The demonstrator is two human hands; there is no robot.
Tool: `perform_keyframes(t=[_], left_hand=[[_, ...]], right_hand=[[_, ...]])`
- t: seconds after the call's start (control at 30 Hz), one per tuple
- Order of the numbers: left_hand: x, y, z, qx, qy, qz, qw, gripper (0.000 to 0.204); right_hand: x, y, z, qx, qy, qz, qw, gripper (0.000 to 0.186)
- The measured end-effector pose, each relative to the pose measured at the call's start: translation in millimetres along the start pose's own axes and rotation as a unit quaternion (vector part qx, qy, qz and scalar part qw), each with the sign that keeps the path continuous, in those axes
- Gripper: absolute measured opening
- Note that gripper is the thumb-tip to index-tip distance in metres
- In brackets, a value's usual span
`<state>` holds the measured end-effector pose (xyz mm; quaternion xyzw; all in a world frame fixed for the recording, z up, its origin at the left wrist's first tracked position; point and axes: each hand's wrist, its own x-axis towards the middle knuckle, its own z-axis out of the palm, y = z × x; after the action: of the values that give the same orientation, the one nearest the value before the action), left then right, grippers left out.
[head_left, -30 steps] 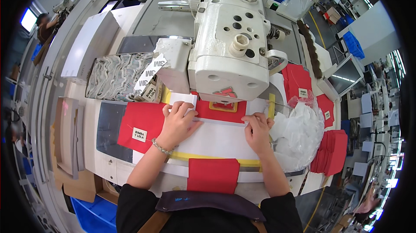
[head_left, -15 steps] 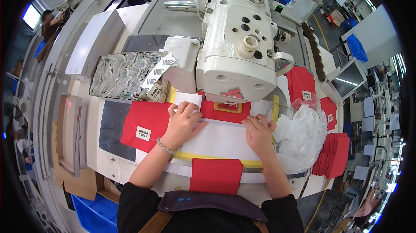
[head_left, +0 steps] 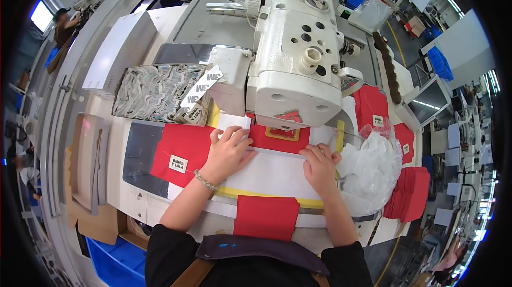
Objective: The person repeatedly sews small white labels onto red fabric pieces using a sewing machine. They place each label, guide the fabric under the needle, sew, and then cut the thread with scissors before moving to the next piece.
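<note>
My left hand (head_left: 226, 156) rests with fingers bent and apart on the left end of a white strip (head_left: 274, 152) and a small white piece (head_left: 229, 122) above it. My right hand (head_left: 319, 165) touches the strip's right end with curled, slightly separated fingers. The strip lies along the lower edge of a red piece (head_left: 256, 137) under the white sewing machine (head_left: 288, 63), where a yellow frame (head_left: 282, 137) shows. Below is a white sheet (head_left: 272, 177) with yellow edging. A labelled red piece (head_left: 165, 161) lies at left, red pieces (head_left: 265, 215) nearest me.
Right of my hands are a crumpled white plastic bundle (head_left: 368, 175) and red stacks (head_left: 410, 193). At left stand a container of bundled strips (head_left: 144, 92), a white box (head_left: 112, 52), a cardboard tray (head_left: 85, 159) and a blue bin (head_left: 112, 265). A co-worker (head_left: 64, 28) is far left.
The whole view has shifted slightly rightward in the picture. My hands stay at the same places on the white strip, with only slight finger movement.
</note>
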<state>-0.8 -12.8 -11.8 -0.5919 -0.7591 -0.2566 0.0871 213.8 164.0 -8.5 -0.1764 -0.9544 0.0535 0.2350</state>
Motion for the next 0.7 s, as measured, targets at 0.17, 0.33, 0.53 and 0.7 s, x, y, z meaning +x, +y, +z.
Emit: perform_keyframes(t=[0.17,0.33,0.53,0.7], left_hand=[[-2.0,0.3,1.3,0.004,-0.012,0.006,1.0,0.023],[-0.6,2.0,2.4,0.025,-0.015,0.031,0.999,0.023],[-0.8,3.4,1.7,0.022,-0.02,0.027,0.999,0.022],[-1.3,3.4,1.1,0.021,-0.019,0.03,0.999,0.023]], right_hand=[[0.1,0.4,-0.2,-0.016,-0.005,-0.003,1.0,0.029],[3.9,-3.6,-0.3,-0.005,0.022,0.021,1.0,0.032],[7.9,-1.0,5.8,-0.026,-0.03,0.052,0.998,0.041],[6.7,0.9,8.3,-0.013,-0.036,0.057,0.998,0.041]])
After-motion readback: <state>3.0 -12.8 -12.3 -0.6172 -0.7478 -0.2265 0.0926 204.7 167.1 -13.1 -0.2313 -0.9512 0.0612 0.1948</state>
